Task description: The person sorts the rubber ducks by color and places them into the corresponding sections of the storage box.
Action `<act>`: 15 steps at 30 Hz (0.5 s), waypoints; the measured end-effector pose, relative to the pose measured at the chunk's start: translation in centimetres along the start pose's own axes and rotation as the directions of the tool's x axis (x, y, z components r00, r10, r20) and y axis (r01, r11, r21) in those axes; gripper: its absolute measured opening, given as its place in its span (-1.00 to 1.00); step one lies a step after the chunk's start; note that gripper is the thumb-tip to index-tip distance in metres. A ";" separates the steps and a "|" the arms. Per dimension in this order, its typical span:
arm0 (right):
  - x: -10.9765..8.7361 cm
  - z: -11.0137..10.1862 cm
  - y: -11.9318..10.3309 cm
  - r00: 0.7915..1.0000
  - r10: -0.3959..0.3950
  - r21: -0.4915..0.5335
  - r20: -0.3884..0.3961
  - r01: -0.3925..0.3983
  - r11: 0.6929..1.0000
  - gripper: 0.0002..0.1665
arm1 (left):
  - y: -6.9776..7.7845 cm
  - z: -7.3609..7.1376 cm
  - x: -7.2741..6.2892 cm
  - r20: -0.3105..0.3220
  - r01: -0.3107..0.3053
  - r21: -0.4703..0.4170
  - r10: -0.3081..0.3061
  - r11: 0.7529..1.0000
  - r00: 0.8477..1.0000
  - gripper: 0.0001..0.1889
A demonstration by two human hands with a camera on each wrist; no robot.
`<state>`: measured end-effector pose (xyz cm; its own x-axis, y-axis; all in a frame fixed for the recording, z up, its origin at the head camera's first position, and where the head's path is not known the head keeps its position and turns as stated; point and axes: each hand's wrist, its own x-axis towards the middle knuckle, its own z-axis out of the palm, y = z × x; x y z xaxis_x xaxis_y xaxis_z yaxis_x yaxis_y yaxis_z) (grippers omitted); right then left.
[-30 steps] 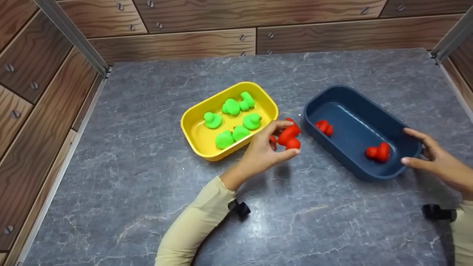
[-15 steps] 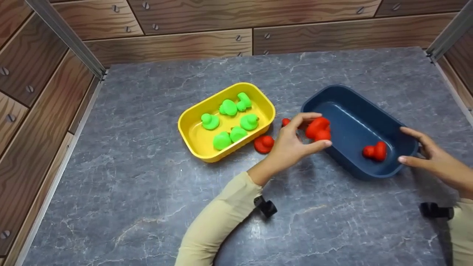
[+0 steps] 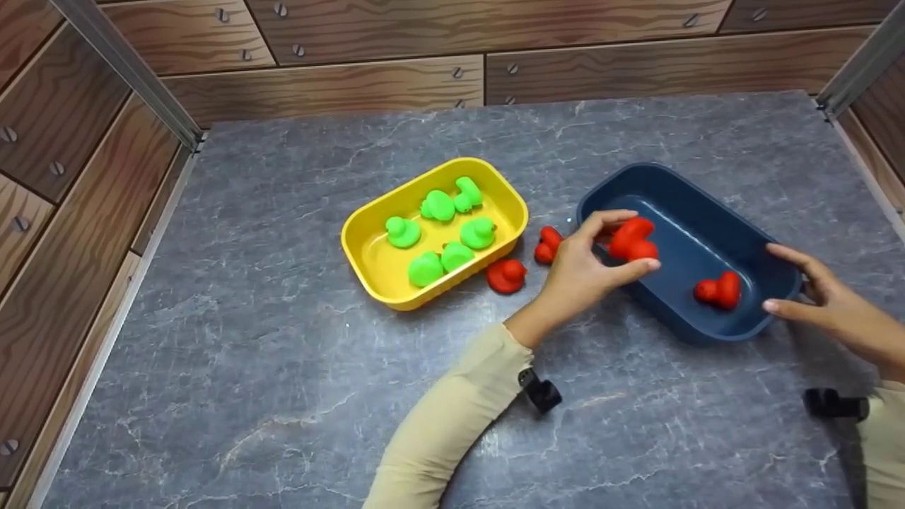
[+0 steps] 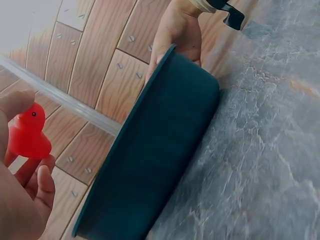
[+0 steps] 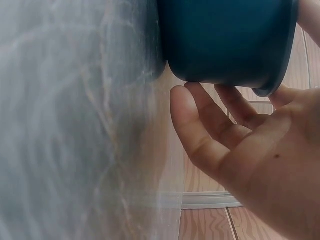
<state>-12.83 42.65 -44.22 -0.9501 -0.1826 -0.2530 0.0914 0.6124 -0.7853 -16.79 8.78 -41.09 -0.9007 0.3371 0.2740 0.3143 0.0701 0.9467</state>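
Note:
My left hand (image 3: pixel 583 272) holds a red rubber duck (image 3: pixel 634 239) between thumb and fingers, above the left side of the blue tub (image 3: pixel 679 311). In the left wrist view the held duck (image 4: pixel 29 132) shows its head and eye, raised beside the tub's wall. My right hand (image 3: pixel 838 311) grips the tub's right end, thumb and forefinger at the rim; in the right wrist view other fingers (image 5: pixel 205 130) lie at the outer wall. One red duck (image 3: pixel 717 290) lies inside the tub. The tub's left inner part is hidden behind my left hand.
A yellow tub (image 3: pixel 382 286) with several green ducks (image 3: pixel 478 233) stands to the left. Two red ducks lie on the grey table between the tubs: one duck (image 3: pixel 506 276) against the yellow tub, another duck (image 3: pixel 548 245) beside my left hand. Wood-patterned panels (image 3: pixel 318 88) border the table.
My left hand has carried the red duck rightward from beside the yellow tub to over the blue tub's left side, uncovering two red ducks on the table. My right hand stays at the tub.

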 end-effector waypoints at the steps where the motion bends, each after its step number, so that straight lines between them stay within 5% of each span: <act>1: 0.0 0.0 0.0 1.000 -0.002 0.001 -0.001 0.002 1.000 -0.04 | 0.0 0.2 0.1 -0.002 -0.007 0.042 0.007 0.999 1.000 -0.38; 7: -0.1 -0.1 0.0 1.000 -0.020 0.008 0.005 0.020 1.000 -0.05 | 0.2 1.6 0.4 0.058 -0.036 0.303 0.019 0.952 0.998 -0.36; 15: -0.1 0.0 0.1 0.999 -0.040 0.023 -0.005 0.040 0.999 -0.05 | 0.3 2.6 0.8 0.097 -0.009 0.357 -0.027 0.934 0.995 -0.37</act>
<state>-12.72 42.71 -44.28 -0.9545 -0.2032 -0.2184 0.0599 0.5868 -0.8075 -16.63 11.54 -41.00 -0.8757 0.4243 0.2305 0.4088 0.3972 0.8217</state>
